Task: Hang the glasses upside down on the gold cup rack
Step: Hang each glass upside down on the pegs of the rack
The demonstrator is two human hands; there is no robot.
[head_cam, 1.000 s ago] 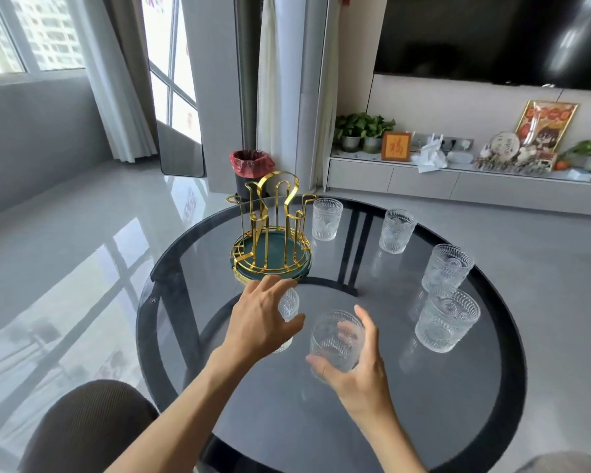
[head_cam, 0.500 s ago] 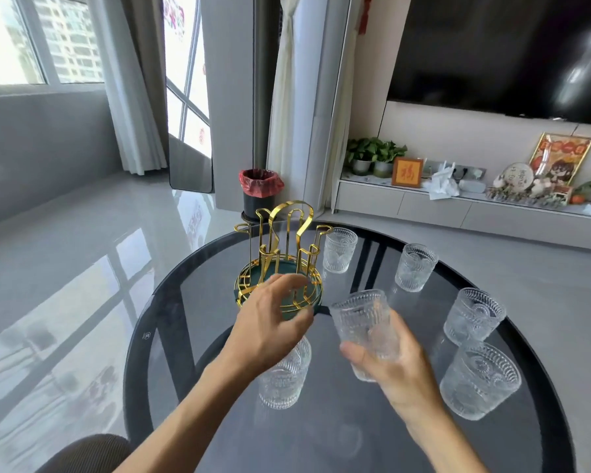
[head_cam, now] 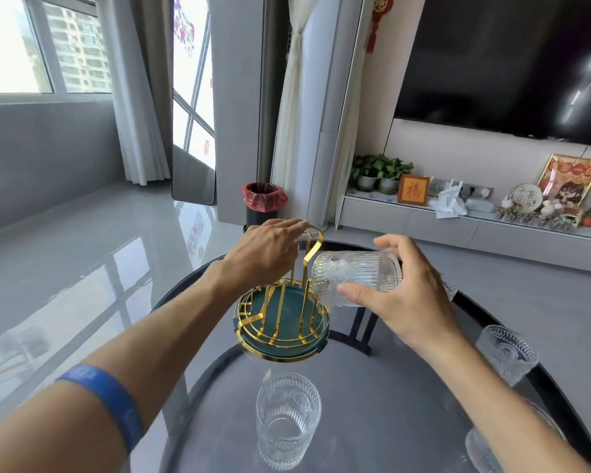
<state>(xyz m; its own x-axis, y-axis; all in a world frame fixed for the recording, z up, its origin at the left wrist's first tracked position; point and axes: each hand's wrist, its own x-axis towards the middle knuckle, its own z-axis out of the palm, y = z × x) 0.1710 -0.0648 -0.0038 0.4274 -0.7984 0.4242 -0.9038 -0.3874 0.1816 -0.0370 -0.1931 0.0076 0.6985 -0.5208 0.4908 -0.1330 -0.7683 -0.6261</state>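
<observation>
The gold cup rack (head_cam: 282,319) with a green round base stands on the dark glass table (head_cam: 372,387). My left hand (head_cam: 263,254) rests on top of the rack's gold hooks, fingers curled over them. My right hand (head_cam: 400,295) grips a ribbed clear glass (head_cam: 352,273) tipped on its side, its mouth pointing left and almost touching a rack hook. Another clear glass (head_cam: 287,421) stands upright on the table in front of the rack. Two more glasses, one (head_cam: 507,353) by my right forearm and one (head_cam: 481,448) at the lower right, stand partly hidden.
A black bin with a red liner (head_cam: 264,203) stands on the floor behind the table. A low white cabinet (head_cam: 458,230) with plants and ornaments runs along the right wall under a large dark screen. The table's rim curves close on the left and right.
My right hand lifted the glass from the table and turned it sideways toward the rack. My left hand left the near glass and moved up onto the rack's top. The view moved closer.
</observation>
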